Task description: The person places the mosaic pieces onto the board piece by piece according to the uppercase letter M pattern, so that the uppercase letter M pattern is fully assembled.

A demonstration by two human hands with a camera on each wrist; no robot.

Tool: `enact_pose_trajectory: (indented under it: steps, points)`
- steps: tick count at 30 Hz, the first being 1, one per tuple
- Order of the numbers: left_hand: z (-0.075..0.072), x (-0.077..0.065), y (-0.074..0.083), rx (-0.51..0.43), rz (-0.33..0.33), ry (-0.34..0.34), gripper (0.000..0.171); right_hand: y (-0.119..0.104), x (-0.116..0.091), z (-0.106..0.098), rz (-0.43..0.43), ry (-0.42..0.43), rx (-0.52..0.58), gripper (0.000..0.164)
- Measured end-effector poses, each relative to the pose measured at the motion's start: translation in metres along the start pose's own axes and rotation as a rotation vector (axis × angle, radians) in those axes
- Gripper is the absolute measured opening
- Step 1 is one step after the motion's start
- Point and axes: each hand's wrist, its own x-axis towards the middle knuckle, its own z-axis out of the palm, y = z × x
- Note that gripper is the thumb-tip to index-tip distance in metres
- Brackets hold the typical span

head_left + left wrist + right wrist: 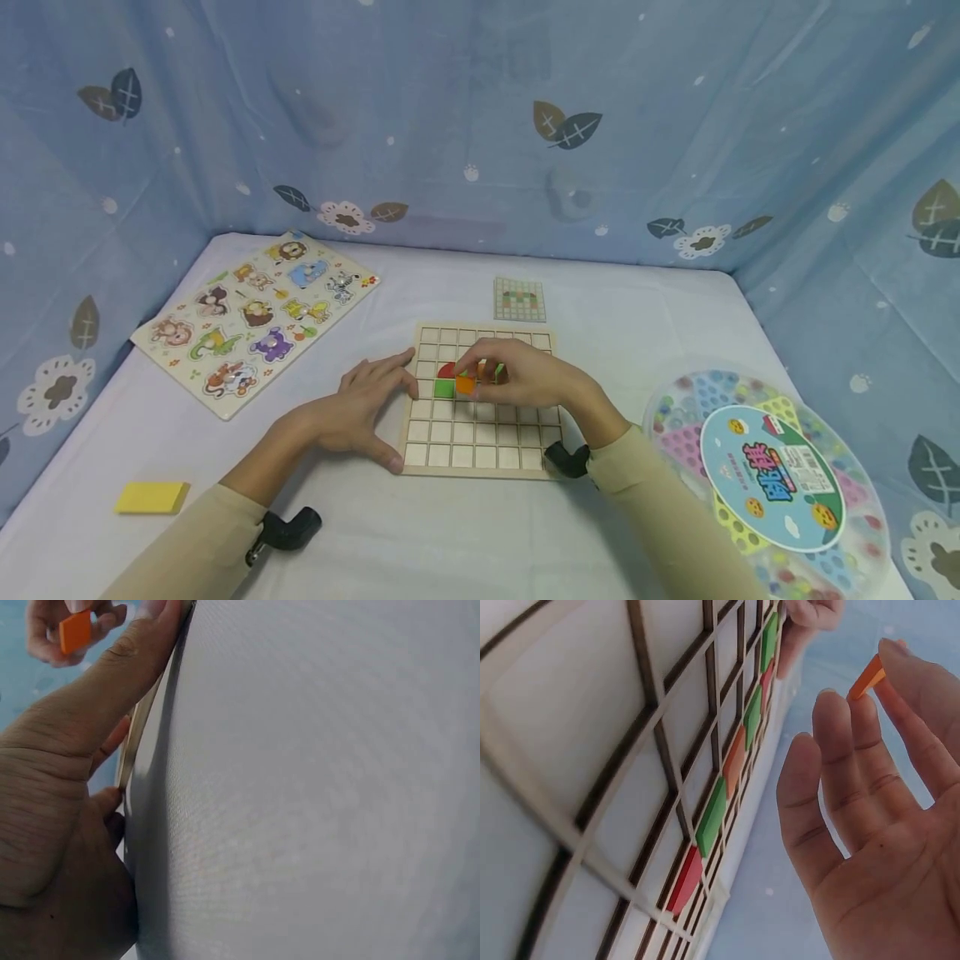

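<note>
A wooden grid board [452, 456] lies on the white cloth. My right hand [528, 372] is over its middle, pinching an orange square tile [465, 385] between thumb and fingertip. In the right wrist view that orange tile [868, 676] is held up off the grid, the other fingers spread loosely. Green tiles [712, 817], red tiles [685, 881] and an orange tile [735, 761] sit in the board's cells; my right hand partly hides them in the head view. My left hand [352, 412] rests along the board's left edge, thumb at the near corner, fingers extended.
A small pattern card [520, 300] lies behind the board. An animal puzzle board [258, 321] is at the back left, a yellow block [152, 497] at the near left. On the right stands a round checkers box [772, 479]. Patterned cloth [480, 125] hangs behind.
</note>
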Motion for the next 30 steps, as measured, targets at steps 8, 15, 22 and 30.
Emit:
enact_pose_trajectory:
  steps: [8, 15, 22, 30]
  points:
    - [0.000, -0.003, -0.003, -0.009, 0.013, 0.015, 0.091, -0.007, 0.015, 0.008, 0.008, -0.040, -0.025, 0.033]
    - [0.000, 0.000, -0.003, -0.005, 0.028, 0.009, 0.091, -0.007, 0.023, 0.015, 0.064, -0.089, -0.076, 0.033]
    - [-0.001, 0.000, -0.002, -0.003, 0.028, 0.007, 0.092, -0.006, 0.026, 0.021, 0.078, -0.108, -0.139, 0.031]
    - [-0.001, 0.001, -0.003, 0.004, 0.034, -0.011, 0.090, -0.007, 0.029, 0.027, 0.087, -0.115, -0.201, 0.028]
